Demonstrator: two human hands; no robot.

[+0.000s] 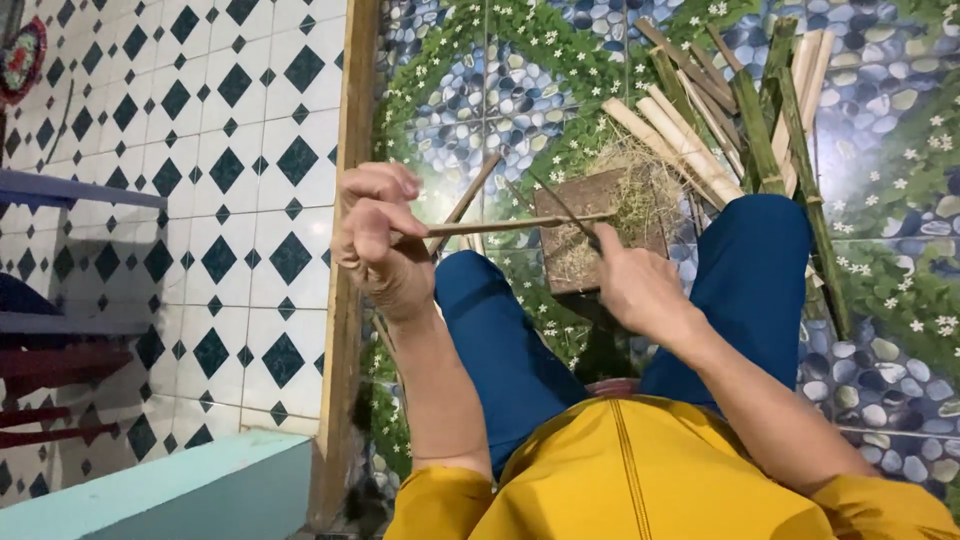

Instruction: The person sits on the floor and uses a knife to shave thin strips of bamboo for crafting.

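Right now the left hand [375, 240] is closed around 1 end of a thin bamboo strip [510, 225], fingers curled over it, holding it roughly level above the blue-trousered knees. The strip runs rightward to the right hand [635, 285], which grips a slim dark blade [560, 205] whose edge meets the strip near its far end. Below them sits a brown wooden block [585, 195] littered with pale shavings [640, 190]. Just beyond the block, a bundle of split bamboo pieces [730, 110], green and cream, lies on the pebble-patterned floor [890, 300].
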